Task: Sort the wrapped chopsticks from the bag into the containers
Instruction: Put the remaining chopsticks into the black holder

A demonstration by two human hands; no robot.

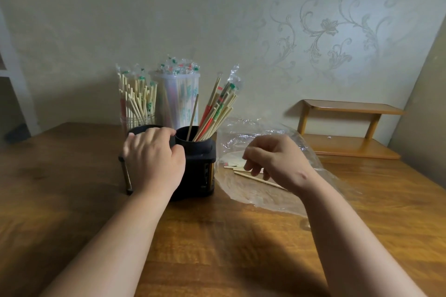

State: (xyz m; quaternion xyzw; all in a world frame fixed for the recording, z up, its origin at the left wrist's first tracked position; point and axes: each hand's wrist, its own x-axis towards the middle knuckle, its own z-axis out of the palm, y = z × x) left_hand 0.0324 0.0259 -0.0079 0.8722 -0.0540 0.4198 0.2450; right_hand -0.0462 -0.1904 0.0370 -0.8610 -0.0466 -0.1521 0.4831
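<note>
Wooden table [217, 236]: left hand [154, 159] grips black holder [198, 152]; I'd drop my empty, loose-curled right hand [277, 159] onto chopsticks [243, 175] just beneath, pinch 1.

Black holder [200, 154] stands on surface [217, 236]. Its right cup holds chopsticks [214, 113], fanned rightward. Left hand [154, 157] grips the left cup, fingers [166, 131] curled over its rim. Behind holder: jar [137, 106] and tube [181, 101], both filled with wrapped pairs. Right of holder: clear bag [265, 193], flat, a few sticks [255, 177] inside. Right hand [277, 159] hangs over them, loosely curled, holding nothing.
</note>
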